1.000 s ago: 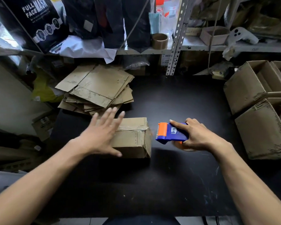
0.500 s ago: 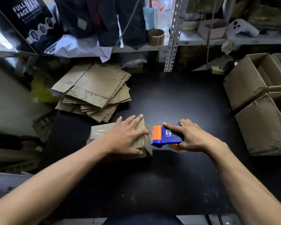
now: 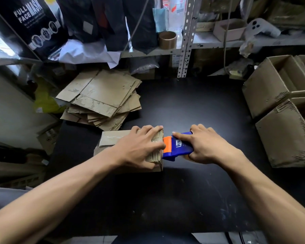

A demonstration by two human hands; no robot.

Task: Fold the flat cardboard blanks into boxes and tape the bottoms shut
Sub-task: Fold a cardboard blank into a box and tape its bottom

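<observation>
On the black tabletop [image 3: 192,106] the folded box [image 3: 109,140] lies at about 9 o'clock from the frame's centre, its taped face turned up. The left hand [image 3: 139,147] lies on top of it, fingers spread and curling over the right-hand edge, pressing it down. The right hand [image 3: 206,143] grips the blue and orange tape dispenser [image 3: 174,147], forefinger stretched along its top; the orange nose touches the box's right edge, just beside the left fingertips.

The stack of flat blanks [image 3: 102,101] waits at 10 o'clock, and finished boxes [image 3: 285,111] stand at 3 o'clock.

The step looks like ending or cutting a tape run at the box edge. The main risk is the dispenser's blade: it sits very near the left fingers, so a sharp pull or twist could nick them. If the left hand's pressure eases, the light box may slide or tip with the pull, and the tape could wrinkle or lift off the seam. A weak tear could also leave the strip uncut, dragging the flaps open again.
</observation>
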